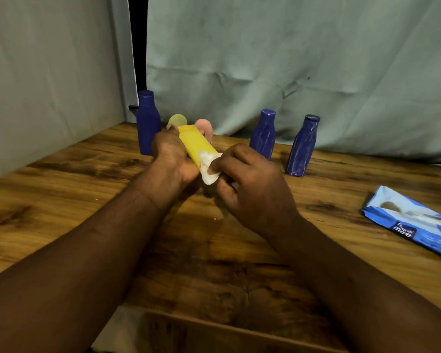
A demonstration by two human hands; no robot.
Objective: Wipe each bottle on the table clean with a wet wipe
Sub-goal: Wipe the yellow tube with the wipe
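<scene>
My left hand [172,156] grips a yellow bottle [195,146], held tilted above the wooden table [87,200] with its cap end pointing away from me. My right hand [250,184] pinches a white wet wipe [208,166] and presses it against the bottle's near end. Three dark blue bottles stand upright at the back: one [147,123] on the left behind my left hand, one [263,133] in the middle, and one [302,146] to the right, both streaked with white marks. Behind the yellow bottle peek a pale yellow round top [178,120] and a pink one [205,127], mostly hidden.
A blue wet-wipe pack [415,222] lies on the table at the right edge. A pale cloth backdrop [290,59] hangs behind the bottles and a grey wall [49,72] closes the left side. The table's front edge [214,324] runs below my forearms.
</scene>
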